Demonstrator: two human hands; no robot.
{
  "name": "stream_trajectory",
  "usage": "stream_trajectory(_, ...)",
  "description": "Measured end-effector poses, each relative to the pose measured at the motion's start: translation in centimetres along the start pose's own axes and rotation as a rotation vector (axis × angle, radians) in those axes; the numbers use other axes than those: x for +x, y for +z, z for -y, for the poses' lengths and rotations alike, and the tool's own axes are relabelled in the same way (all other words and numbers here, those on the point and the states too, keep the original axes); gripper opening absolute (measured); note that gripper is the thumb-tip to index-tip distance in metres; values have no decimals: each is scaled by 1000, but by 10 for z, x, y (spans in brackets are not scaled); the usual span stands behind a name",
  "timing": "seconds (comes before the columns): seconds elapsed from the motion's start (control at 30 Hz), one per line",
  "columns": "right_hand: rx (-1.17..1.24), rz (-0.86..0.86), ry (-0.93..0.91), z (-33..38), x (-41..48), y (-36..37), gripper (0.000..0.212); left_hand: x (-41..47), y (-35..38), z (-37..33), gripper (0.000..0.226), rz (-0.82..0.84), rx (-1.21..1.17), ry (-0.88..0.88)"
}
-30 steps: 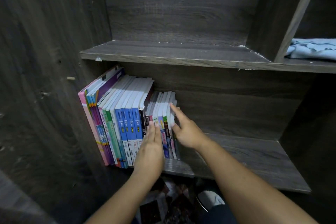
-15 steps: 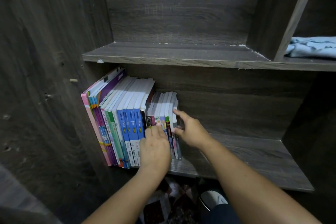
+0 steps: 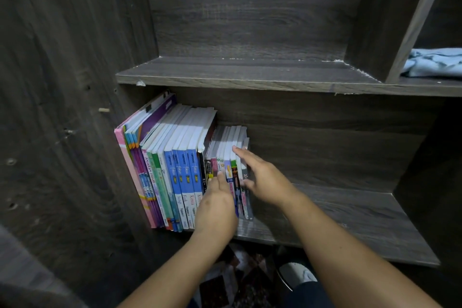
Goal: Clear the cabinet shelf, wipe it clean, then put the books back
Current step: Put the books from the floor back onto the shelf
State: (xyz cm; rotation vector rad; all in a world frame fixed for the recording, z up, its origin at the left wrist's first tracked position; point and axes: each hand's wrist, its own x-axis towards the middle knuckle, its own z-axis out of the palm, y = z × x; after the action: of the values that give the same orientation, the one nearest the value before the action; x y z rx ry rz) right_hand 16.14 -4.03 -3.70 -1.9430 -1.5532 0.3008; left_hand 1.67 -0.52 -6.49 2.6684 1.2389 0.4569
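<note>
A row of upright books [image 3: 175, 170] stands at the left end of the lower cabinet shelf [image 3: 350, 220], leaning against the cabinet's left wall. The taller books with blue, green and pink spines are on the left; a set of smaller books [image 3: 230, 147] is at the right end. My left hand [image 3: 216, 205] lies flat against the spines of the small books. My right hand [image 3: 262, 177] rests open on the rightmost small book, fingers over its top edge and thumb at its side. Neither hand is seen closed round a book.
The upper shelf [image 3: 250, 72] is a dark wood board above the books. A light blue cloth [image 3: 435, 65] lies in the right compartment, past a vertical divider [image 3: 390, 20]. Below the shelf, patterned floor and a white shoe [image 3: 297, 275] show.
My left hand slid down the spines and now presses flat lower on the small books. My right hand shifted slightly up along the rightmost book. The books stayed upright.
</note>
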Motion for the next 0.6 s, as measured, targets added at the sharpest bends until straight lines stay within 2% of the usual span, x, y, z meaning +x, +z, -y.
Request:
stream_trajectory(0.1,11,-3,9,0,3,-1,89,4,-2,0,90,26,-40,-26)
stream_trajectory(0.23,82,8,79,1,5,-4,88,0,-7,-3,72,-70,-130,4)
stream_trajectory(0.37,170,119,128,4,6,-17,95,0,-19,-9,82,-181,-238,38)
stream_trajectory(0.47,103,141,140,8,6,-22,92,9,-26,-11,82,-206,-158,68)
stream_trajectory(0.6,53,153,175,10,8,-21,93,14,-27,-14,69,-206,5,90)
